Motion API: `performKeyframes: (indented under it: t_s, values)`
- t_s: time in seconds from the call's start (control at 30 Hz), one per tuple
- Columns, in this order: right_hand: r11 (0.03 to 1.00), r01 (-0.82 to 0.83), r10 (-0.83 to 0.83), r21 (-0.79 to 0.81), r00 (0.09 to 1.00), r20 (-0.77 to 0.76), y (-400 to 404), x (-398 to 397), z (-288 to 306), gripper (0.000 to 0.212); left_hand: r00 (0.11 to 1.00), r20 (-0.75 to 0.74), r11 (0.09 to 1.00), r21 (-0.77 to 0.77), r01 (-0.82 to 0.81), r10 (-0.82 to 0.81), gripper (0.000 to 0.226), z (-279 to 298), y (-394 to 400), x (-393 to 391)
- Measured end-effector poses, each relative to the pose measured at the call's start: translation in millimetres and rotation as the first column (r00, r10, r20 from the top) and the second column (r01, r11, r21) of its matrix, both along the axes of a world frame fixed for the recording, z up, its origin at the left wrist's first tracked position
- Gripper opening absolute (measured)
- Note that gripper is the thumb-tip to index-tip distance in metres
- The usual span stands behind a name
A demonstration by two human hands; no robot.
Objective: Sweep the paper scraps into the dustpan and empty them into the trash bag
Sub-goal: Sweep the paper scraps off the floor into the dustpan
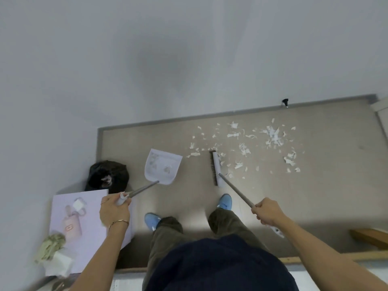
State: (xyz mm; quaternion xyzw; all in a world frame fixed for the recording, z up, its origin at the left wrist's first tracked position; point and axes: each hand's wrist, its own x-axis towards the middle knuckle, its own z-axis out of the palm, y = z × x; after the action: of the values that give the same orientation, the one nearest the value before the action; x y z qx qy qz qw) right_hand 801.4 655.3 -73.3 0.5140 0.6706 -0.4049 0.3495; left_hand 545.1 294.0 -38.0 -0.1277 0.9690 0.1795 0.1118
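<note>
White paper scraps (273, 135) lie scattered over the beige floor toward the right, near the wall. My right hand (267, 212) grips the long grey handle of a broom, whose head (216, 168) rests on the floor at the left edge of the scraps. A white dustpan (161, 169) sits left of the broom head with a few scraps inside; my left hand (114, 208) holds its grey handle. In the corner, left of the dustpan, a black trash bag (108, 175) stands open with some scraps showing inside.
A pale box (84, 219) printed with a perfume bottle stands by my left arm, with crumpled paper (51, 246) beside it. My blue shoes (225, 201) stand between dustpan and broom. A wooden piece (369, 236) lies at the right. A black doorstop (285, 101) sticks out of the wall.
</note>
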Motion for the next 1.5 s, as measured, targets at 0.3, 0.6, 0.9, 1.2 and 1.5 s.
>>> performKeyframes:
  t_s: [0.3,0.6,0.9,1.2,1.5]
  values:
    - [0.997,0.06,-0.055,0.052,0.994,-0.09,16,7,23,0.025,0.929,0.047,0.928,0.083,0.362,-0.366,0.019,6,76,-4]
    - [0.952,0.305,-0.301,0.024,0.949,-0.095,40,-55,55,0.023,0.58,0.061,0.582,0.144,0.8,-0.812,0.021,21,193,-59]
    - [0.531,0.841,-0.841,-0.108,0.507,-0.189,51,11,83,0.028,0.472,0.189,0.508,0.323,0.798,-0.861,0.018,52,309,-58]
    - [0.296,0.94,-0.931,0.166,0.323,-0.168,161,81,28,0.03,0.578,0.194,0.61,0.22,0.762,-0.792,0.04,28,407,-17]
    - [0.442,0.895,-0.897,0.062,0.442,0.012,329,131,-23,0.026,0.521,0.243,0.558,0.122,0.821,-0.818,0.019,20,446,20]
